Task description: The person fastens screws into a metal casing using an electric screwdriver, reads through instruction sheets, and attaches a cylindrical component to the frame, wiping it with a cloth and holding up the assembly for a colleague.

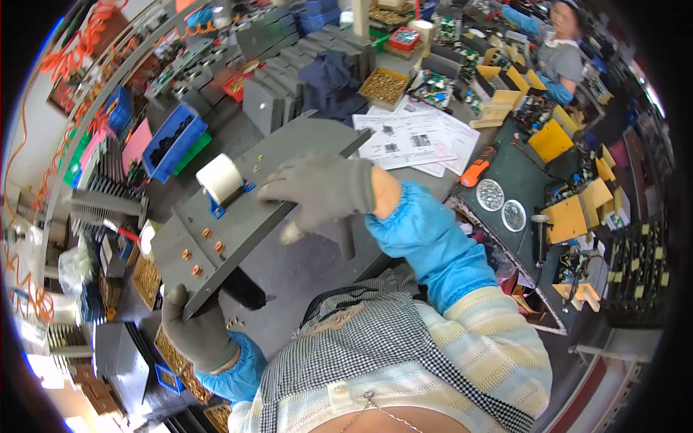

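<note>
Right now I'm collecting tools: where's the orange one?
In the head view, the orange tool lies right of centre, beside the printed sheets, just above two shiny round pieces.

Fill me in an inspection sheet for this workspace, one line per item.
Surface: dark gray bench, partly hidden by a gray panel.
Job's things: the panel lies slanted, bearing copper-coloured fittings and a white roll on a blue holder.
Clutter: printed sheets, a dark cloth, an orange-handled tool, two round dishes.
Hands: both gloved; left hand grips the panel's near corner; right hand is open over its edge, contact unclear.
Cables: coiled orange lines at far left; cable or hose, cannot tell.
Surroundings: co-worker at upper right.
</note>
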Demonstrator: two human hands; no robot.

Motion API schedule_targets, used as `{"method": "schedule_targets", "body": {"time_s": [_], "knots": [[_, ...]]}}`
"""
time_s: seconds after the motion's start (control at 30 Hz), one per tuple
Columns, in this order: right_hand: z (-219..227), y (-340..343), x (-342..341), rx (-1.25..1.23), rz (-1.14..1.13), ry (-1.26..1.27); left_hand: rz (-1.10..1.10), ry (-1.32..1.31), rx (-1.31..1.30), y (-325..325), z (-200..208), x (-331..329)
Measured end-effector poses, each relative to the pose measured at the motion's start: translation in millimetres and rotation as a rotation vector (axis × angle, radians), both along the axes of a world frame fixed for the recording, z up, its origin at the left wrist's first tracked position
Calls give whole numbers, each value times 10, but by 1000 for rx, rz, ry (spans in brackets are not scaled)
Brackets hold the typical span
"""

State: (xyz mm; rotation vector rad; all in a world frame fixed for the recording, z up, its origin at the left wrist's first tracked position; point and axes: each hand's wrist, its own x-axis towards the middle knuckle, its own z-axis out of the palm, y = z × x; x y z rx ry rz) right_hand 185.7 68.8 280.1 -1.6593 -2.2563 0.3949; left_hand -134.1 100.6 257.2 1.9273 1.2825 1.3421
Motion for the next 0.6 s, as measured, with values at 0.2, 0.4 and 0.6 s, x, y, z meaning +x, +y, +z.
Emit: {"method": "schedule_targets", "body": {"time_s": [0.2, 0.4, 0.6], "knots": [[11, 214, 6, 78, 50, -55, -333, -726, -309, 207, -78, -82], [-322, 27, 74, 247, -48, -54, -342, -904, -541, -25, 487, 328], [-338, -109, 213, 388, -62, 99, -462, -915, -532, 85, 497, 399]]}}
